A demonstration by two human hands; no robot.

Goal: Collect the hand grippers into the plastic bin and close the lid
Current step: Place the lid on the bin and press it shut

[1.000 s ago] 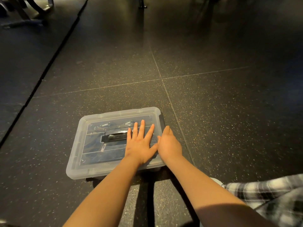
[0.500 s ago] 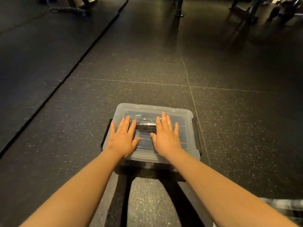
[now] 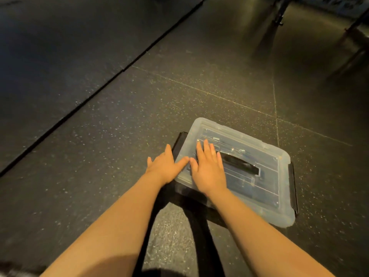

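Observation:
A clear plastic bin (image 3: pixel 279 212) sits on the dark speckled floor with its translucent lid (image 3: pixel 269 156) lying flat on top. Through the lid I see dark handles and metal springs of hand grippers (image 3: pixel 239 162). My right hand (image 3: pixel 209 170) lies flat, fingers spread, on the lid's left part. My left hand (image 3: pixel 162 165) rests at the bin's left edge, its thumb on the lid's corner and its fingers over the black left latch (image 3: pixel 178 139). A black latch (image 3: pixel 292 188) shows on the right side.
Rubber floor tiles with seams surround the bin. A long dark groove (image 3: pixel 99 84) runs diagonally at the left. Black equipment legs (image 3: pixel 279 15) stand at the far upper right.
The view has swung left, so the bin now appears right of centre. My left hand has slid off the lid to its left edge; my right hand has shifted to the lid's left part.

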